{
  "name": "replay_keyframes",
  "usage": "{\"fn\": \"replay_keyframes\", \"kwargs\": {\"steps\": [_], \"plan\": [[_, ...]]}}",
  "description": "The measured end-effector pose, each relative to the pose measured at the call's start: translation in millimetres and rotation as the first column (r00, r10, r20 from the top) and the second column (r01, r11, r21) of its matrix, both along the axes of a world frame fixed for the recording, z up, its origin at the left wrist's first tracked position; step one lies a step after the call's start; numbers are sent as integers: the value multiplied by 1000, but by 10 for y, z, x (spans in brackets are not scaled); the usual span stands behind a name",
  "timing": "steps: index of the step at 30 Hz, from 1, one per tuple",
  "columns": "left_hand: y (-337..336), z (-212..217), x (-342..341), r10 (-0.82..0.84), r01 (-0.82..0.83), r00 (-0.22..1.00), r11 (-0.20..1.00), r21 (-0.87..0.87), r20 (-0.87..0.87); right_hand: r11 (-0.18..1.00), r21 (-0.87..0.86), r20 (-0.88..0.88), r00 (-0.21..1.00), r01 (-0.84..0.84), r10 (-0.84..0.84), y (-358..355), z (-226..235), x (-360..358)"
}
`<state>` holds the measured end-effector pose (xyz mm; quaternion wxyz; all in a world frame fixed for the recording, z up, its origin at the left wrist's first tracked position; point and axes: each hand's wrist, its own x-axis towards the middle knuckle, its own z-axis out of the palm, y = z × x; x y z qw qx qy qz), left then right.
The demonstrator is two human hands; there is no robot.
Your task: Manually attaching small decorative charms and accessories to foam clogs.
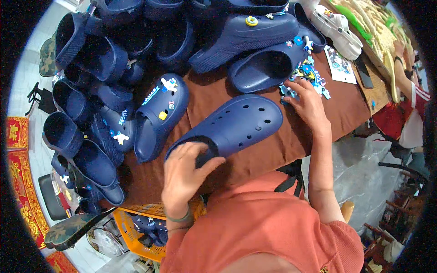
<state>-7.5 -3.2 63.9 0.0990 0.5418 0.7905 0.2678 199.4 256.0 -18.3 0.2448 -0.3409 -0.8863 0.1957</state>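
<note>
A navy perforated clog [246, 120] lies in front of me on the brown cloth, its toe pointing up and to the right. Over its heel opening rests my left hand [184, 170], thumb stretched away from the loosely bent fingers. My right hand [307, 102] reaches to a pile of colourful shoe charms [312, 75]. Its thumb and index finger are apart, around a light-blue charm [288, 91]; no firm grip shows. Left of the bare clog is another navy clog [164, 109] decorated with a white figure, a yellow charm and a lettered one.
Several navy clogs [98, 164] crowd the left and far sides. A white clog [337, 32], a printed card [340, 64] and a dark phone [363, 73] lie at far right. Below left stands an orange basket [132, 236] with clogs. Another person's arm [403, 75] shows at right.
</note>
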Motion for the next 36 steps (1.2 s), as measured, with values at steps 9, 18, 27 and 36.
{"fn": "replay_keyframes", "kwargs": {"steps": [9, 18, 27, 36], "plan": [[-31, -463, 144, -19, 93, 932, 978, -187, 362, 967, -186, -228, 950, 172, -213, 55, -161, 268], [-9, -246, 98, -206, 244, 846, 970, -12, 492, 980, 35, -102, 976, 196, -192, 185, -118, 297], [137, -395, 172, -247, 246, 762, 965, 86, 599, 995, 93, 114, 993, -21, 10, 190, -36, 32], [130, -454, 160, -292, 269, 766, 955, 126, 572, 651, -593, -287, 879, -474, 380, -224, 495, 251]]}}
